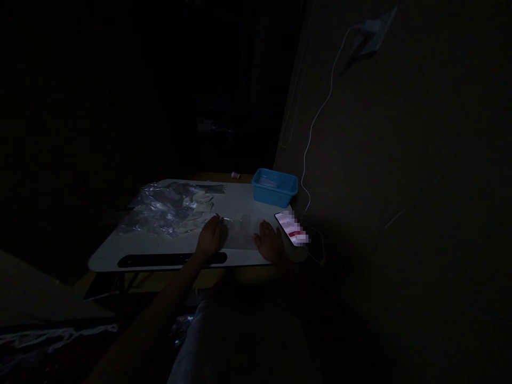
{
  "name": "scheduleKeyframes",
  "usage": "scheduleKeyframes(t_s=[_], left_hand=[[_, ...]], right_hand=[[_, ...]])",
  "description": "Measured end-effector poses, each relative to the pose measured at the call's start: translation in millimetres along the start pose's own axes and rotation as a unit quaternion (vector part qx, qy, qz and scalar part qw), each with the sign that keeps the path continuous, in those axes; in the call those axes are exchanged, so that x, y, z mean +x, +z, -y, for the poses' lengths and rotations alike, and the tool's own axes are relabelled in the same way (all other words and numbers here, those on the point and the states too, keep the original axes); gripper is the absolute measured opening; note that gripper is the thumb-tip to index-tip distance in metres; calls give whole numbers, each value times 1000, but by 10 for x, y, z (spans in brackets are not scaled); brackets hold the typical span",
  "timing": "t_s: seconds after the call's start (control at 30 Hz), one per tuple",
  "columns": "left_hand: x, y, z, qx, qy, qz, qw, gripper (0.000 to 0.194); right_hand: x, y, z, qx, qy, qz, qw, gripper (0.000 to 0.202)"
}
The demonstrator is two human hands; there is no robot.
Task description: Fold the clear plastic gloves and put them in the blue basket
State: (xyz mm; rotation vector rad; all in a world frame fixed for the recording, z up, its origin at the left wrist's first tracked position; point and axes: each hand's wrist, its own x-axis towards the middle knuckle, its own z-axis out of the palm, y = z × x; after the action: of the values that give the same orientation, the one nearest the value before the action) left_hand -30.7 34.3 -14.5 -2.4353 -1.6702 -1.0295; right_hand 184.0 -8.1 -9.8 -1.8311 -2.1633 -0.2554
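A clear plastic bag or sheet (pixel 241 240) lies flat on a small white table (pixel 236 200), between my two hands. My left hand (pixel 210 234) rests at its left edge, fingers stretched forward and down on the surface. At the right edge, my right hand (pixel 270 241) lies palm down with its fingers spread. Neither hand appears to grip anything, though the light is very dim. A heap of crumpled clear plastic (pixel 164 208) is left of my left hand, with whitish, soft-looking pieces (pixel 200 205) on its right side.
A blue plastic basin (pixel 274 189) stands at the back right corner. Near my right hand lies a lit phone (pixel 291 228). A white cable (pixel 306 154) hangs down the wall on the right. A small pinkish-white object (pixel 235 175) sits behind the table. A black slot (pixel 172 260) runs along the front edge.
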Motion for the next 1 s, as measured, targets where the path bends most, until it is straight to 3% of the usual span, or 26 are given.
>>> scheduleKeyframes(t_s=[0.2, 0.3, 0.37, 0.67, 1.0], left_hand=[[96, 103, -601, 30, 132, 99, 986, 39], [140, 237, -843, 44, 140, 162, 976, 41], [141, 294, -898, 58, 129, 186, 972, 43], [4, 158, -722, 148, 68, 189, 968, 53], [-44, -35, -305, 155, 21, 159, 975, 51]], right_hand=[[-2, -47, 23, 13, -4, 1, 1000, 52], [-4, -55, 26, 8, -6, -3, 1000, 50], [-4, -48, 22, 6, -6, -2, 1000, 49], [-9, -40, 23, 6, -4, -8, 1000, 51], [-9, -34, 18, -6, -1, 8, 1000, 51]])
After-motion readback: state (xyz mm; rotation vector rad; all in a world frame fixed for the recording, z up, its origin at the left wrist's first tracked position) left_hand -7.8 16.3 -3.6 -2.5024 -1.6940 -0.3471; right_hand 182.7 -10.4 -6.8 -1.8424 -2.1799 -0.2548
